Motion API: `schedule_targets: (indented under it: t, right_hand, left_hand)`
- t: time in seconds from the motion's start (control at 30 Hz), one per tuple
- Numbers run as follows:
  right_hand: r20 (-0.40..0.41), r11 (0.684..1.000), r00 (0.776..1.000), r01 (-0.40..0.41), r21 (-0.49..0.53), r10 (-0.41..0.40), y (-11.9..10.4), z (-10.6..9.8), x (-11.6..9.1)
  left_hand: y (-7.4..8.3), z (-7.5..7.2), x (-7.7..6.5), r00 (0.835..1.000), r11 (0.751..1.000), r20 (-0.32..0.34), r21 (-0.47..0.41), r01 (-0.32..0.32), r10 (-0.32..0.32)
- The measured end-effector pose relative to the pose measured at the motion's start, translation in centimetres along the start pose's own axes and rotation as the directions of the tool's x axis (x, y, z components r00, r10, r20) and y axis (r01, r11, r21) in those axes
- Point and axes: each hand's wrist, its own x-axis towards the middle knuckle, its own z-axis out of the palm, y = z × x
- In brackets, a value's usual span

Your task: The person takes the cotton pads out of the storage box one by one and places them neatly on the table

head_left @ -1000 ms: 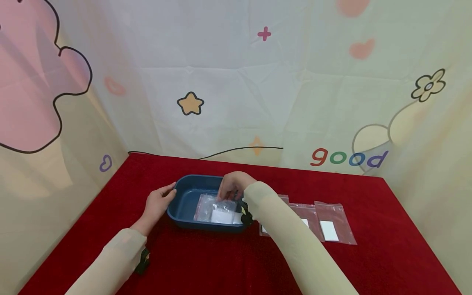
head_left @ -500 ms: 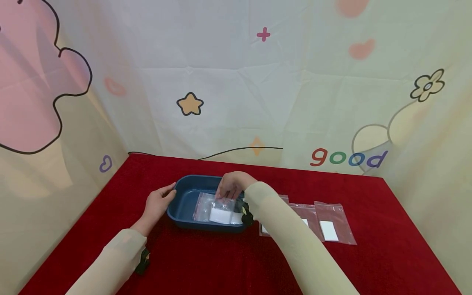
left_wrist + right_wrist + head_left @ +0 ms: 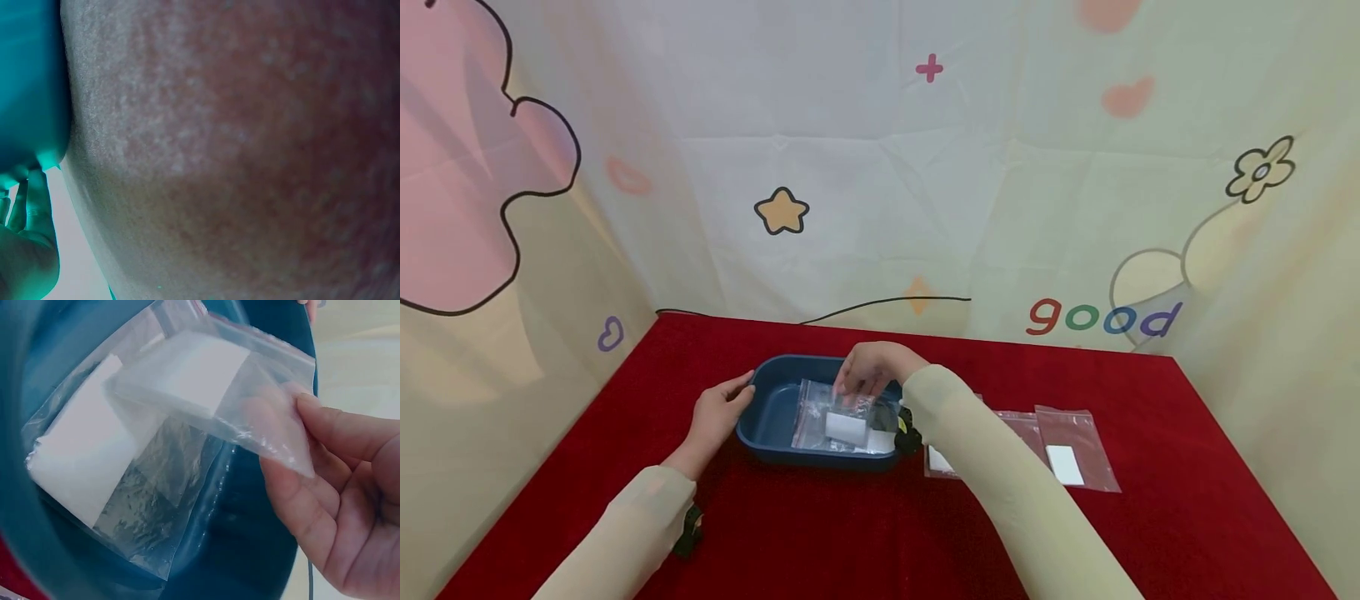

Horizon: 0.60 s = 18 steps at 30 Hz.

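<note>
A deep blue plastic basin [image 3: 769, 421] sits on the red cloth. My left hand [image 3: 717, 414] holds its left end, thumb and fingertips at the rim. Inside the basin, my right hand [image 3: 871, 371] pinches one end of a clear zip bag [image 3: 269, 372] between thumb and fingers. That bag has a white card [image 3: 203, 372] in it and is tilted up, overlapping another clear zip bag [image 3: 153, 494] that lies below with its own white card [image 3: 84, 450]. Blurred skin fills most of the left wrist view, with part of the basin [image 3: 31, 81] at its left.
More clear zip bags with white cards lie on the red cloth right of the basin, the outermost bag [image 3: 1093, 454] in full sight. My right sleeve [image 3: 992, 467] partly covers the others. A patterned curtain [image 3: 865, 192] hangs behind the table.
My right hand has raised the zip bag slightly from the bag beneath, its card rising with it. The left hand has stayed at the basin's rim. The head view has shifted a little.
</note>
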Motion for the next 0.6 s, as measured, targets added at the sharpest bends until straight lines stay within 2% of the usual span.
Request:
schedule_targets:
  t: [0.6]
  right_hand:
    - [-0.077, 0.993, 0.993, 0.094, 0.074, -0.088, 0.2, -0.1, -2.4]
  left_hand:
    - [-0.2, 0.0, 0.0, 1.000, 1.000, -0.009, -0.006, -0.006, 0.006]
